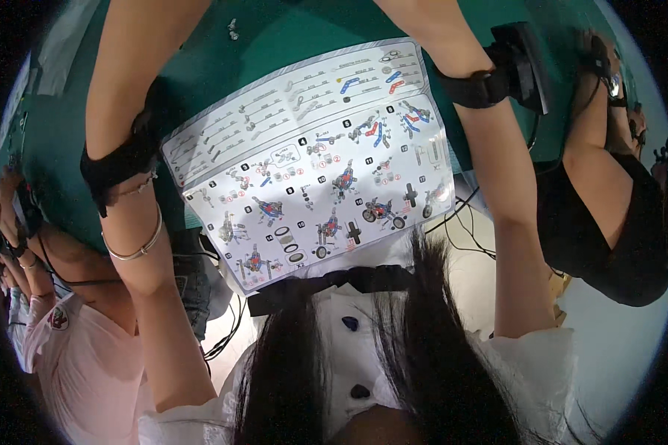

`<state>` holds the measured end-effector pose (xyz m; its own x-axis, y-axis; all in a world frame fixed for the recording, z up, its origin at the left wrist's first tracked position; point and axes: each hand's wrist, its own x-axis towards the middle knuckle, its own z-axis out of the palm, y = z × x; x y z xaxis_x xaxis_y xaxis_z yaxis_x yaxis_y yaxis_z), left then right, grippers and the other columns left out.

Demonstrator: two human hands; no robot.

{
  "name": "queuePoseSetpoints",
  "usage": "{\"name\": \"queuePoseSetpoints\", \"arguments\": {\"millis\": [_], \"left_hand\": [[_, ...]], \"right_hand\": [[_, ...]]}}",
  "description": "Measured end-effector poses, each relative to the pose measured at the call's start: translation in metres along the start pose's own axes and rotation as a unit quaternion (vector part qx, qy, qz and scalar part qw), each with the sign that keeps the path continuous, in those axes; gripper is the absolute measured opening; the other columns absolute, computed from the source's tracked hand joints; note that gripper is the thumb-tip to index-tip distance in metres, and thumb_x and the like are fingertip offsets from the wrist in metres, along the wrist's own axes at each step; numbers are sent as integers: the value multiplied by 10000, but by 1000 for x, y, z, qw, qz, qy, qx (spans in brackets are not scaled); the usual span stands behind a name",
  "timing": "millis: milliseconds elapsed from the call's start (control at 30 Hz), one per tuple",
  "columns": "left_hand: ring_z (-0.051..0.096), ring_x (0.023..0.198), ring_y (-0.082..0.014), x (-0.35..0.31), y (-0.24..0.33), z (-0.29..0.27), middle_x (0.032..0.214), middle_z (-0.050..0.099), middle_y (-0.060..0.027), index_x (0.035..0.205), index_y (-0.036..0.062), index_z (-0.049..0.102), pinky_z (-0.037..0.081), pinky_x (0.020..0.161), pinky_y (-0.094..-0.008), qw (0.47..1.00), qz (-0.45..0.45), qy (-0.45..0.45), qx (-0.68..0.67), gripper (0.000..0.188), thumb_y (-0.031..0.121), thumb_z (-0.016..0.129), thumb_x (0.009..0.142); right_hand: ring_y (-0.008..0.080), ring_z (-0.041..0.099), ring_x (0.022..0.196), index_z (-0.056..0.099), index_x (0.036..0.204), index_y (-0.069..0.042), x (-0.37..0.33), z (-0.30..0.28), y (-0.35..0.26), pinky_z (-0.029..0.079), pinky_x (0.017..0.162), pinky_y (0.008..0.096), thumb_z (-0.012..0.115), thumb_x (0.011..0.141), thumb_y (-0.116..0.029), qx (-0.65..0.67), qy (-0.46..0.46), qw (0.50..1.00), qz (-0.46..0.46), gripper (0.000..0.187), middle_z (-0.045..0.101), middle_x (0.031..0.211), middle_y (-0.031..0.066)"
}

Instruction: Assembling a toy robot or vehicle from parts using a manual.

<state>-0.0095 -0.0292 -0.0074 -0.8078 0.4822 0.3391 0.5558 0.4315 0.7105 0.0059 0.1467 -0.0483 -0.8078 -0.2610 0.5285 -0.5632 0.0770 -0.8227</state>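
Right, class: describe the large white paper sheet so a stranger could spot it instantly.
Find the dark green tabletop. Between the person's bare left forearm and bare right forearm is the large white paper sheet. Unlike the black straps on those forearms, it bears many small printed drawings, including a red-and-blue motorcycle.

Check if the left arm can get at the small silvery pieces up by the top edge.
Probably yes: the small silvery pieces lie uncovered on the green tabletop, right of the left arm and beyond the instruction sheet. Its fingers are out of frame, so may be occupied.
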Motion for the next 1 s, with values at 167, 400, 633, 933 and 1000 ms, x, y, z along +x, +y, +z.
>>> {"name": "queuePoseSetpoints", "arguments": {"millis": [167,400,633,933,1000], "left_hand": [[513,646,-71,-1,-10,6,676,533,-16,779,-20,544,412,600,-214,992,38,45,-111,254,175,530,942],[503,642,-76,-5,-8,-3,703,533,-5,797,11,555,414,613,-210,994,-5,36,-104,240,195,522,947],[490,658,-71,-2,-6,5,732,520,4,821,23,546,400,607,-208,990,30,-17,-137,231,214,516,948],[485,653,-65,-2,-12,6,703,495,13,836,34,536,395,613,-206,982,45,-36,-180,222,216,499,958],[489,656,-65,-1,-11,6,704,498,13,841,35,536,399,619,-205,982,37,-40,-181,220,219,502,957]], "right_hand": [[72,569,772,590,949,14,4,1,2,467,688,210,645,870,-76,-68,30,994,-80,131,608,834,27],[99,568,741,594,917,17,11,4,-1,469,678,227,640,870,-76,-95,54,983,-145,113,608,814,44],[179,539,671,534,938,24,1,-1,0,436,628,277,540,923,-102,-179,42,975,-127,126,544,747,126],[327,493,650,493,897,16,0,5,-7,409,596,350,480,936,-88,-205,23,969,-134,112,494,773,172],[333,493,648,493,894,17,1,6,-7,409,594,352,480,936,-89,-217,34,966,-138,115,495,766,175]]}}
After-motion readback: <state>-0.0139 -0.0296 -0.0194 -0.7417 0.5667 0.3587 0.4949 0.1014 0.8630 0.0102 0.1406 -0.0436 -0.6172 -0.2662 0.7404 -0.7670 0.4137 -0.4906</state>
